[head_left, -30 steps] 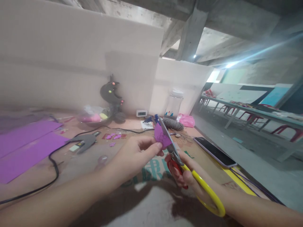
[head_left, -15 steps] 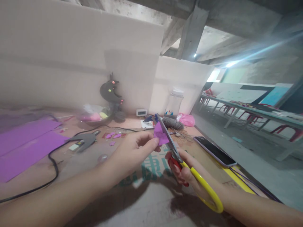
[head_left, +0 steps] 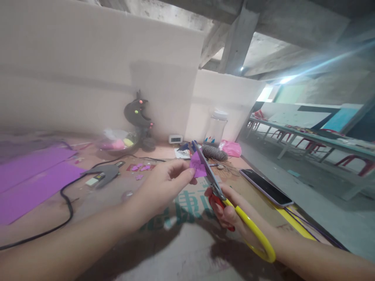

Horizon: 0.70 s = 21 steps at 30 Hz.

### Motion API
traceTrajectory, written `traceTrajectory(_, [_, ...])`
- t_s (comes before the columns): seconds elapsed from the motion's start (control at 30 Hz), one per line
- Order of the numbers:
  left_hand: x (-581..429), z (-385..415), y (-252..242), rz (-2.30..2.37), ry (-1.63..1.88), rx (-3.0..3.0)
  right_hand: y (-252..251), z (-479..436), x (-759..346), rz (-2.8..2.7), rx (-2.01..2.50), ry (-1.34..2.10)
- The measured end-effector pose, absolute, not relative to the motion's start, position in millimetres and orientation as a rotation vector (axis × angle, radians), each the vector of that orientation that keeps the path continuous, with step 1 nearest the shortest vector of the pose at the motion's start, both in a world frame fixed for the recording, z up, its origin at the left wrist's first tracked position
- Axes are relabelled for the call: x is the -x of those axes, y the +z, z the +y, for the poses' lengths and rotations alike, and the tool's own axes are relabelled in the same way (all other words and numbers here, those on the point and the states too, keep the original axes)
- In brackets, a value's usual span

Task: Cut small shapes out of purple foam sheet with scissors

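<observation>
Scissors (head_left: 217,189) in right grip (head_left: 231,214), apparently touching purple paper (head_left: 198,166).

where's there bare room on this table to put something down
Bare-looking patches: the shadowed brown cardboard between the left forearm and right hand; the area between that forearm and the black cable; a narrow gap between that hand and the black-screened phone. Crowded at the back: grey yarn bundle, pink plastic bag, clear white-lidded bottle.

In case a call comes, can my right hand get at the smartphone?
Probably not as it stands: your right hand holds the scissors, though nothing visible blocks its way to the smartphone.
</observation>
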<state>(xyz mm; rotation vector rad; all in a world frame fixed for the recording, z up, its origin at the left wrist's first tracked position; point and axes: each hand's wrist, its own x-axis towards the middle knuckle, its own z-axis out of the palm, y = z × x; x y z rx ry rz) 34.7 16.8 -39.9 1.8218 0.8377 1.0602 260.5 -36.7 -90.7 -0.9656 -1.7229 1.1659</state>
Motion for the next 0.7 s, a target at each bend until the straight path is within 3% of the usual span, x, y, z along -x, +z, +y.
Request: traceTrajectory(0.7, [-51,16,-57,0.711,1.121,-1.451,-82,-34,-257,-1.798,1.007,1.091])
